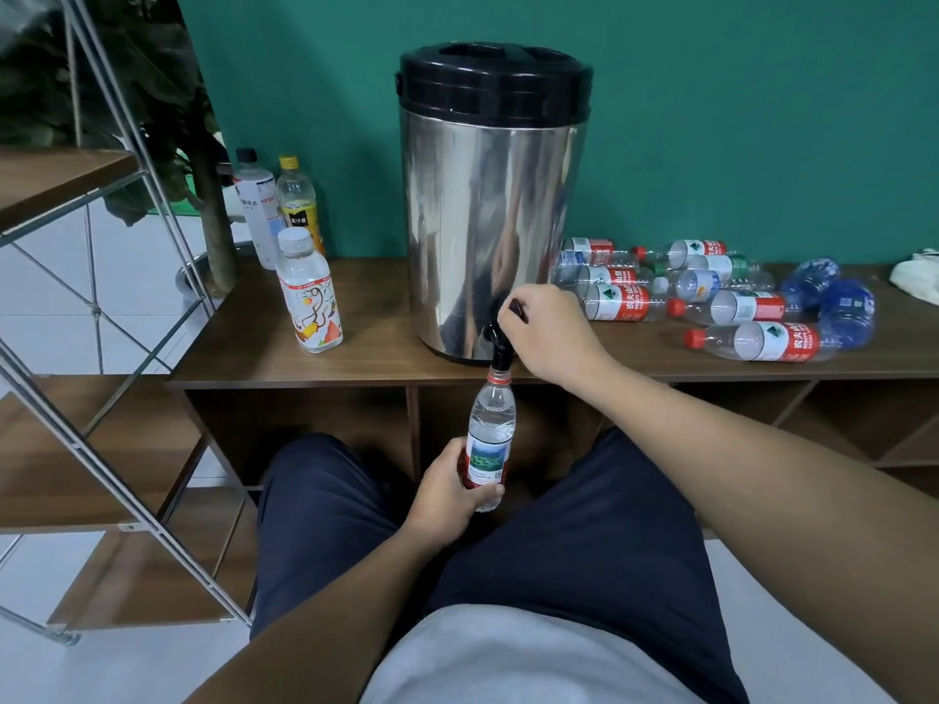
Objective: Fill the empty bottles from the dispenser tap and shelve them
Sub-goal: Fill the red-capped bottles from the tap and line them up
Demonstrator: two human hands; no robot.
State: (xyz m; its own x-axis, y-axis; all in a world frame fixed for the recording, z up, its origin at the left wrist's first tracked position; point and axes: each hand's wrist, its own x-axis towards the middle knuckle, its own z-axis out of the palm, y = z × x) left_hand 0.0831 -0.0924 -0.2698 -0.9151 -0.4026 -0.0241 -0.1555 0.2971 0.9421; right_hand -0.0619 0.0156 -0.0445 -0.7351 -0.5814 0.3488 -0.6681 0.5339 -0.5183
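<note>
Clear plastic is nearest to the camera: a bottle [490, 439] with a red and white label, standing upright below the edge of the wooden counter [355, 358]. The left hand [447, 492] grips it around the lower part, fingers and thumb curled on the label. The open mouth of the bottle sits directly under the black tap [500, 348], touching it or almost touching; I cannot tell which.

A little further, the right hand [546, 330] is closed on the tap lever, with fingers curled over the top of it. So the step in hand is filling, I judge. The bottle looks mostly full, though the exact water level is hard to read.

The next move probably calls for letting the lever go in good time, keeping the bottle straight while it comes away from the tap, then finding a cap and carrying it to the shelf [61, 180] on the left.

Behind the tap stands the steel dispenser [488, 221] with a black lid. To its right many empty bottles [711, 297] lie on their sides on the counter; to its left three other bottles [284, 231] stand upright.
</note>
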